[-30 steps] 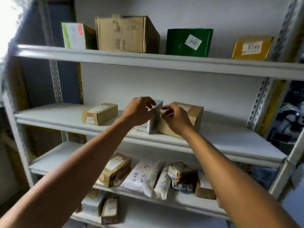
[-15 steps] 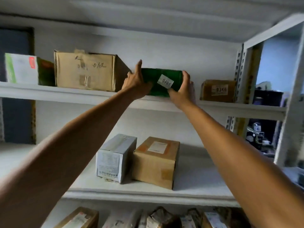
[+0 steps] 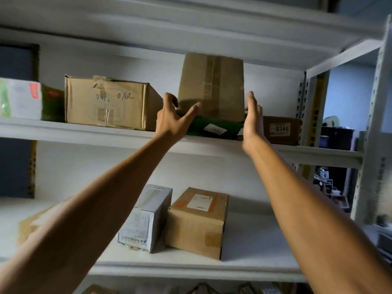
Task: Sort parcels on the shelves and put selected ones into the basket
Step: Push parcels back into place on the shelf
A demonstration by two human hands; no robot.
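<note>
Both hands reach to the upper shelf, where a green parcel with a brown cardboard face is tipped up on its edge.

The left hand (image 3: 174,117) has thumb and fingers spread wide, its grip open against the lower left corner of the flat green parcel with a white label and taped brown cardboard underside (image 3: 212,90); the right hand (image 3: 252,119) stands flat, fingers straight, against the parcel's right side. The parcel rests on the white metal upper shelf (image 3: 84,132), between the large brown cardboard box with handwritten numbers (image 3: 106,102) and the small brown box labelled 0346 (image 3: 282,130). On the shelf below, a grey-white printed carton (image 3: 146,217) stands touching a brown cardboard box with a white label (image 3: 197,221).
</note>
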